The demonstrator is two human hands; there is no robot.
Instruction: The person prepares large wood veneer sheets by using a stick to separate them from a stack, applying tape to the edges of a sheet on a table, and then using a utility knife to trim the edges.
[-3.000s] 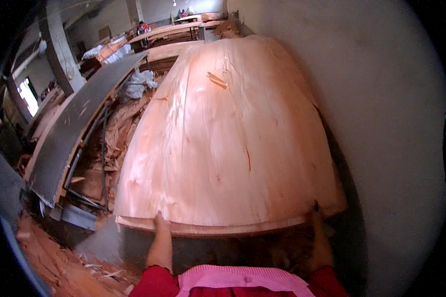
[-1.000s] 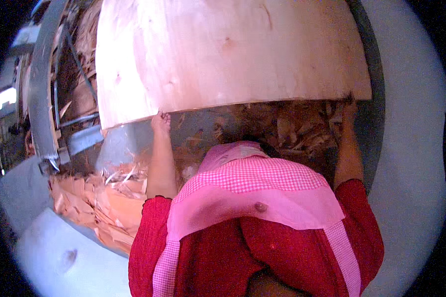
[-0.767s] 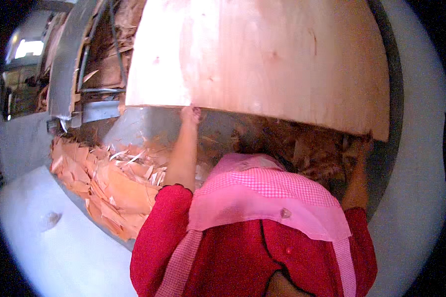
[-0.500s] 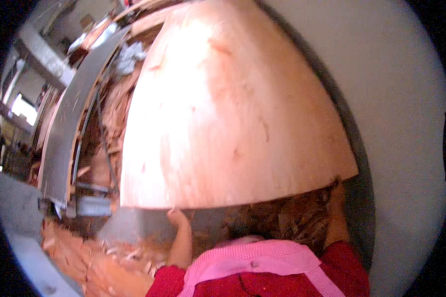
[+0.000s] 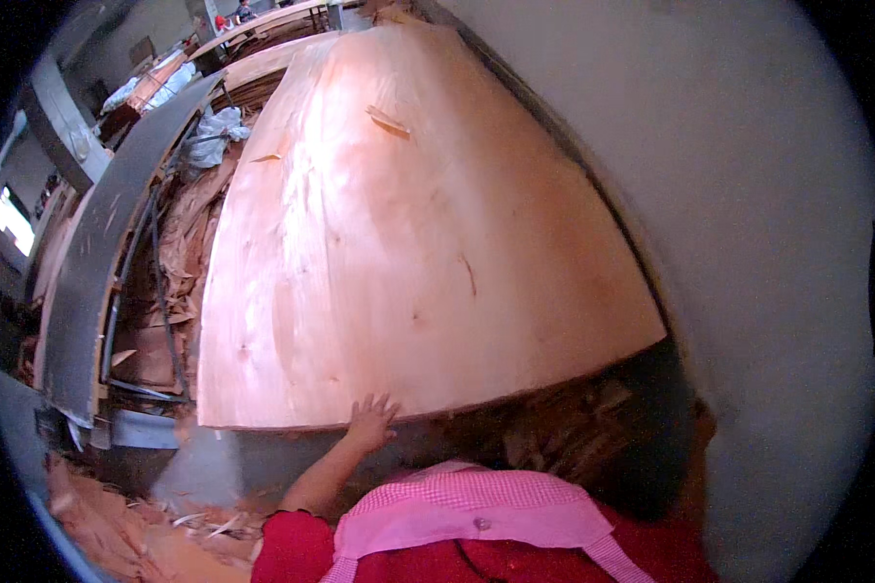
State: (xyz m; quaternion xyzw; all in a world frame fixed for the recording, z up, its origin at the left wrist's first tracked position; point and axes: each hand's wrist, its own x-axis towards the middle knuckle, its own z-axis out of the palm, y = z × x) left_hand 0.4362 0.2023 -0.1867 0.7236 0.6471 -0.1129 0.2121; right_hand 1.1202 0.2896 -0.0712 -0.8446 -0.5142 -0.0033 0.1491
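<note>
A large pale wood veneer sheet (image 5: 428, 243) lies spread out before me, its near edge bowed across the view. On that edge, left of the middle, my left hand (image 5: 371, 424) rests with its fingers spread flat on the surface. Off the sheet's near right corner, my right hand (image 5: 704, 425) is down beside the wall, apart from the wood. It is dark there, and its fingers cannot be made out. A loose veneer sliver (image 5: 389, 121) lies on the far part of the sheet.
A long dark board (image 5: 117, 233) on a frame runs along the left. Torn veneer scraps (image 5: 187, 233) fill the gap beside it, with a white plastic bag (image 5: 216, 134) farther back. More scraps (image 5: 107, 520) lie at lower left. A plain wall (image 5: 749, 223) closes the right side.
My left hand has gone from gripping the sheet's edge to lying spread on it. My right hand has come off the near right corner and moved lower and to the right.
</note>
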